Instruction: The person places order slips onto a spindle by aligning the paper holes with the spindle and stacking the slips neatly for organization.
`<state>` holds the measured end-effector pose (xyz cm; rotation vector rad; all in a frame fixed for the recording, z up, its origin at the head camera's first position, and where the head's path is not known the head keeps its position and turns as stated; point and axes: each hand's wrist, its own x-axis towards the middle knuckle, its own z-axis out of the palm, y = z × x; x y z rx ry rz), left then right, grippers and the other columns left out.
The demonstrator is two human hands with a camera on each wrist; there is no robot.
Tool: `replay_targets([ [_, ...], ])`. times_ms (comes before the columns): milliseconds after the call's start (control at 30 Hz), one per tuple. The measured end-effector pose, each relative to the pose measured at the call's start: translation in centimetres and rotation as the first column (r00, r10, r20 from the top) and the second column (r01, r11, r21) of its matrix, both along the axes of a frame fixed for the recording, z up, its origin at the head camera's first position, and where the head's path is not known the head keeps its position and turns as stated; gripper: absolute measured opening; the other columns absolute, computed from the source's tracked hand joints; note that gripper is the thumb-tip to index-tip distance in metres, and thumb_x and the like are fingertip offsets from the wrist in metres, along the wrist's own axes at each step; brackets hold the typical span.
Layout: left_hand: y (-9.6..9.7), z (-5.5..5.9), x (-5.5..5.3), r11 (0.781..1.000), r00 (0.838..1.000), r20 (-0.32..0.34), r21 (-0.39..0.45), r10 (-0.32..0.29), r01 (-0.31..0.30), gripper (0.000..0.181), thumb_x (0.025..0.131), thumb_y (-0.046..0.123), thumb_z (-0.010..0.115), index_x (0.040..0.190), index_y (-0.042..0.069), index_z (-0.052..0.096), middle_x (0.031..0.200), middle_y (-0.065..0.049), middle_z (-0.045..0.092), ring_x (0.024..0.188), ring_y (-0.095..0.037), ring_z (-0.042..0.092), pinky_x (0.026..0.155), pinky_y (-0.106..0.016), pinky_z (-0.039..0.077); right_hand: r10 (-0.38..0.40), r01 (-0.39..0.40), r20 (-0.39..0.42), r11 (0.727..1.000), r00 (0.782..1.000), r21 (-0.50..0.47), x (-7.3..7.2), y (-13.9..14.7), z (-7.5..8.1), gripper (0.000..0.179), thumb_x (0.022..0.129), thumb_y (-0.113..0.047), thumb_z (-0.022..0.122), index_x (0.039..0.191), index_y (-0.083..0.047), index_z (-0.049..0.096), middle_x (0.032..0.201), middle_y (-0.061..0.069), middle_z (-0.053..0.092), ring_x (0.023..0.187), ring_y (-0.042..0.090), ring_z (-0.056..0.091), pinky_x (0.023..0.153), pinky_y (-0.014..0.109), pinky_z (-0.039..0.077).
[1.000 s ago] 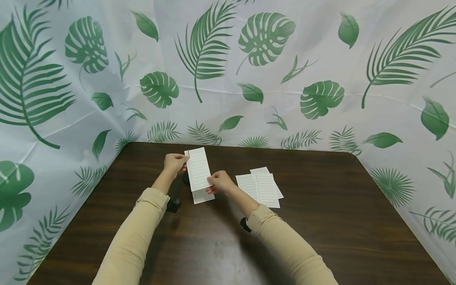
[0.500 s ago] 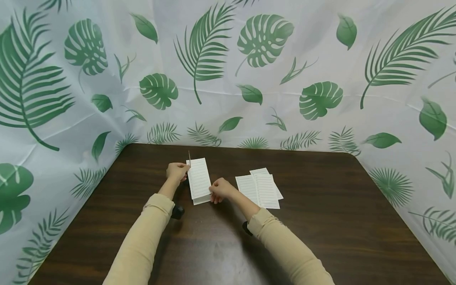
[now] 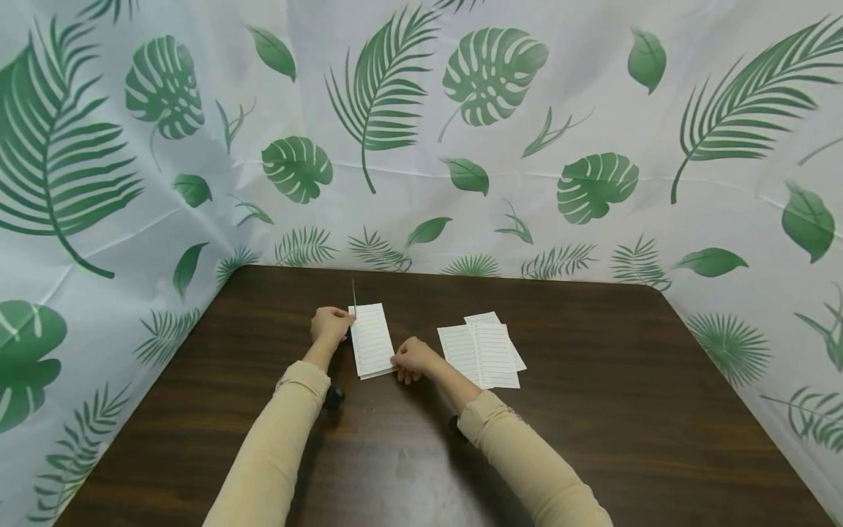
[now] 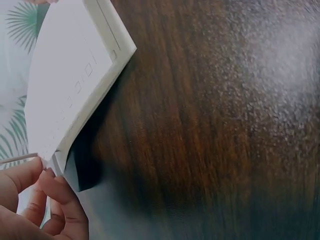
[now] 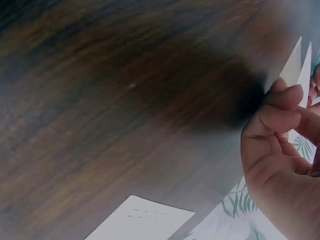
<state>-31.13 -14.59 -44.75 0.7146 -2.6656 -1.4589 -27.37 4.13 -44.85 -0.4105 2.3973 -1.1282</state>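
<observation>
A white lined card (image 3: 372, 340) lies over another pale sheet (image 3: 378, 374) that shows along its lower edge. My left hand (image 3: 331, 324) pinches the upper left edge of the card between thumb and fingers. A thin, stick-like piece (image 3: 354, 293) rises from those fingertips past the card's top edge; in the left wrist view the same thin piece (image 4: 20, 159) lies along the thumb tip. At the lower right corner, my right hand (image 3: 415, 359) pinches the card, its other fingers curled underneath. Two white edges show behind these fingers in the right wrist view.
Several lined cards (image 3: 497, 355) lie overlapping on the dark wooden table (image 3: 626, 410), right of my right hand. One of these cards (image 5: 142, 220) shows low in the right wrist view. Leaf-patterned cloth (image 3: 395, 212) hangs behind the table.
Both hands have come down and nearer with the card. It now covers most of the sheet below it, and more of the thin piece stands out past its top edge.
</observation>
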Motion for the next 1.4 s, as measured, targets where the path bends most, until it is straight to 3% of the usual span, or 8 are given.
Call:
replay_targets([
  [133, 0.2, 0.0, 0.2, 0.999, 1.0, -0.001, -0.034, 0.013, -0.013, 0.018, 0.087, 0.02, 0.065, 0.095, 0.004, 0.07, 0.093, -0.014, 0.068, 0.046, -0.006, 0.048, 0.044, -0.017, 0.046, 0.042, -0.042, 0.003, 0.999, 0.999, 0.033, -0.1, 0.1, -0.5, 0.027, 0.093, -0.007, 0.052, 0.076, 0.006, 0.067, 0.049, -0.001, 0.052, 0.039, 0.007, 0.044, 0.038, 0.015, 0.036],
  [300, 0.5, -0.2, 0.1, 1.0, 1.0, 0.013, -0.005, 0.022, -0.022, 0.015, 0.088, 0.017, 0.065, 0.094, 0.004, 0.068, 0.091, -0.012, 0.066, 0.046, -0.005, 0.048, 0.048, -0.019, 0.052, 0.092, -0.091, -0.019, 0.994, 0.996, 0.068, -0.2, 0.1, -0.7, 0.026, 0.093, -0.006, 0.052, 0.074, 0.005, 0.065, 0.046, -0.001, 0.048, 0.037, 0.007, 0.037, 0.038, 0.015, 0.032],
  [433, 0.5, -0.5, 0.0, 1.0, 0.999, 0.03, 0.009, 0.024, -0.024, 0.013, 0.088, 0.015, 0.064, 0.093, 0.003, 0.067, 0.091, -0.012, 0.065, 0.044, -0.005, 0.047, 0.048, -0.019, 0.052, 0.089, -0.087, -0.027, 0.992, 0.996, 0.095, -0.1, -0.1, -0.5, 0.025, 0.092, -0.005, 0.052, 0.072, 0.004, 0.065, 0.045, -0.001, 0.047, 0.037, 0.007, 0.038, 0.037, 0.015, 0.032],
  [633, 0.7, -0.6, 0.0, 0.999, 0.999, 0.045, -0.043, 0.009, -0.007, 0.012, 0.088, 0.015, 0.063, 0.09, 0.003, 0.065, 0.097, -0.016, 0.067, 0.043, -0.004, 0.045, 0.041, -0.014, 0.047, 0.096, -0.086, -0.066, 0.987, 0.993, 0.135, 0.1, -0.4, -0.5, 0.025, 0.087, -0.002, 0.052, 0.067, 0.004, 0.065, 0.041, -0.002, 0.045, 0.034, 0.006, 0.035, 0.035, 0.014, 0.03],
  [800, 0.8, -0.6, 0.2, 0.999, 0.999, 0.045, -0.05, -0.017, 0.019, 0.012, 0.089, 0.015, 0.063, 0.092, 0.003, 0.063, 0.102, -0.017, 0.065, 0.047, -0.006, 0.047, 0.043, -0.014, 0.048, 0.09, -0.073, -0.095, 0.982, 0.991, 0.174, 0.3, -0.5, -0.4, 0.026, 0.085, -0.002, 0.053, 0.063, 0.003, 0.065, 0.04, -0.002, 0.045, 0.032, 0.005, 0.032, 0.034, 0.014, 0.028],
  [1067, 0.4, -0.8, 0.0, 0.997, 0.995, 0.078, -0.011, -0.07, 0.071, 0.015, 0.091, 0.014, 0.06, 0.097, 0.001, 0.055, 0.103, -0.018, 0.057, 0.08, -0.026, 0.056, 0.046, -0.016, 0.051, 0.101, -0.071, -0.131, 0.973, 0.986, 0.221, 0.7, -0.8, 0.0, 0.028, 0.087, -0.005, 0.053, 0.063, 0.003, 0.064, 0.041, -0.002, 0.045, 0.033, 0.006, 0.036, 0.034, 0.014, 0.031],
  [1300, 0.2, -1.2, -0.4, 0.992, 0.992, 0.096, 0.097, -0.085, 0.075, 0.031, 0.091, 0.011, 0.059, 0.121, 0.006, 0.05, 0.127, -0.025, 0.045, 0.094, -0.033, 0.052, 0.048, -0.019, 0.053, 0.069, -0.025, -0.157, 0.964, 0.985, 0.265, 0.9, -1.1, -0.1, 0.028, 0.087, -0.005, 0.053, 0.063, 0.003, 0.064, 0.04, -0.001, 0.045, 0.032, 0.007, 0.037, 0.033, 0.014, 0.031],
  [1400, 0.2, -1.2, -0.6, 0.991, 0.991, 0.103, 0.114, -0.082, 0.07, 0.033, 0.092, 0.011, 0.058, 0.124, 0.007, 0.052, 0.136, -0.026, 0.037, 0.108, -0.038, 0.046, 0.048, -0.018, 0.052, 0.048, 0.002, -0.173, 0.96, 0.984, 0.279, 1.0, -1.2, -0.1, 0.028, 0.085, -0.005, 0.052, 0.06, 0.003, 0.063, 0.039, 0.0, 0.046, 0.03, 0.008, 0.038, 0.032, 0.015, 0.031],
])
